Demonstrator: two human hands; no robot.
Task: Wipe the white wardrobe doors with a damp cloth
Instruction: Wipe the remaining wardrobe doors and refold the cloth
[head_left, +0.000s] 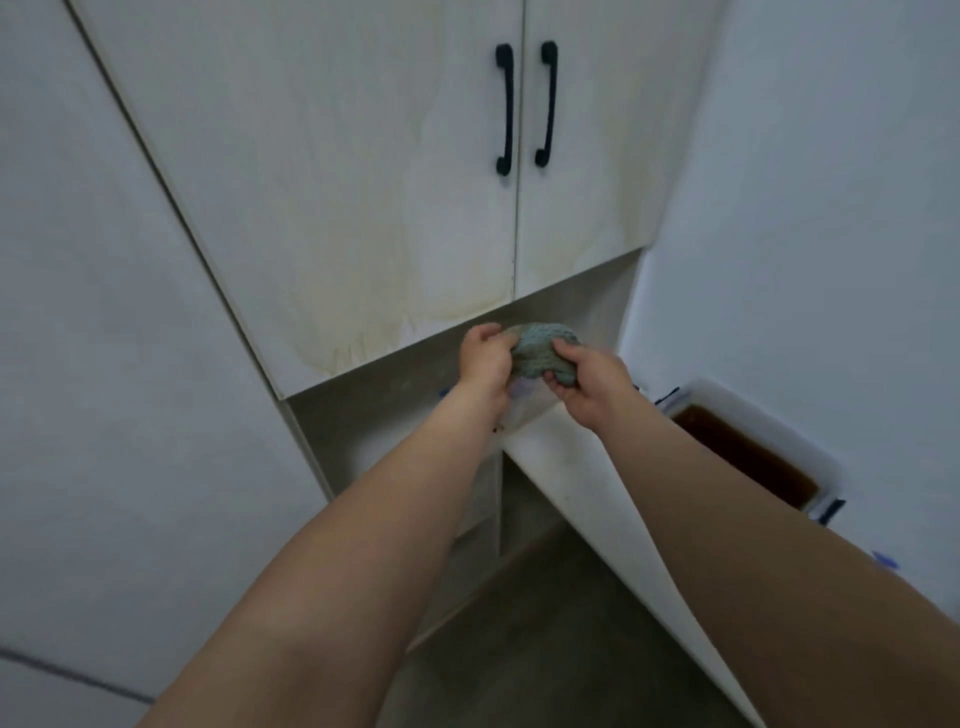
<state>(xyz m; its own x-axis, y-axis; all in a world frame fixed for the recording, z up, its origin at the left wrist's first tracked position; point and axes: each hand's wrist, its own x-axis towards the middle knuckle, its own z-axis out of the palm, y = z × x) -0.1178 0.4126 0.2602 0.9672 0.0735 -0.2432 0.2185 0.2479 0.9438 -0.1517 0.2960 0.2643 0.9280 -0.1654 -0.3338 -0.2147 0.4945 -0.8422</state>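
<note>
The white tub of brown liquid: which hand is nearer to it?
The right hand. It holds the cloth just left of the tub; the left hand holds the cloth's far side, farther from it.

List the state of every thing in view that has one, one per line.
left wardrobe door: closed, streaked with yellowish stains
right wardrobe door: closed
cloth: bunched, off the doors
left hand: grips the cloth
right hand: grips the cloth
white tub: open, holds brown liquid

Lower right of the frame, a white ledge (566, 467) is carrying a white tub (810, 457) of brown liquid; grey floor (545, 649) is showing at bottom centre.
</note>
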